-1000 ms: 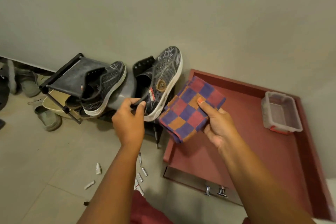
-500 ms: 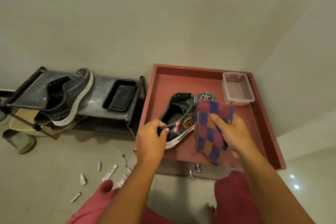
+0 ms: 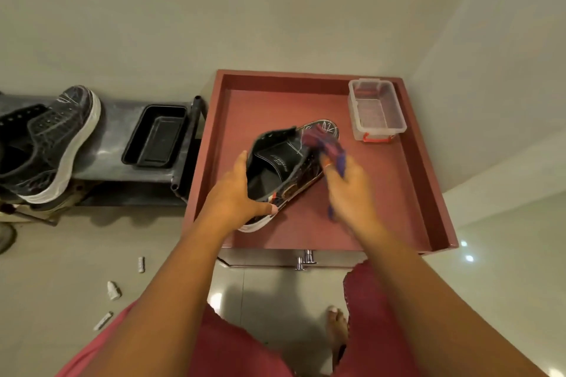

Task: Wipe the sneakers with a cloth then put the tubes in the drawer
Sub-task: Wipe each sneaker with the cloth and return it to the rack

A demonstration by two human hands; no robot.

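Observation:
A black patterned sneaker [image 3: 283, 159] with a white sole lies on the red-brown cabinet top [image 3: 373, 217]. My left hand [image 3: 235, 196] grips its heel end. My right hand [image 3: 346, 190] holds a blurred purple, red and orange checked cloth [image 3: 329, 144] against the sneaker's upper near the toe. The second sneaker [image 3: 52, 144] sits on the grey shoe rack [image 3: 116, 128] at the left. Several small white tubes [image 3: 113, 290] lie scattered on the floor at the lower left. The drawer handles [image 3: 306, 260] show below the cabinet's front edge.
A clear plastic box [image 3: 376, 109] with a red clip stands at the cabinet top's back right. A black tray [image 3: 156, 136] rests on the rack beside the cabinet. Other shoes sit under the rack. My red clothing and a bare foot [image 3: 337, 324] fill the lower view.
The sneaker went from the rack onto the cabinet top. My right hand brought the cloth onto its upper and is moving fast across it. The view tilted down and right.

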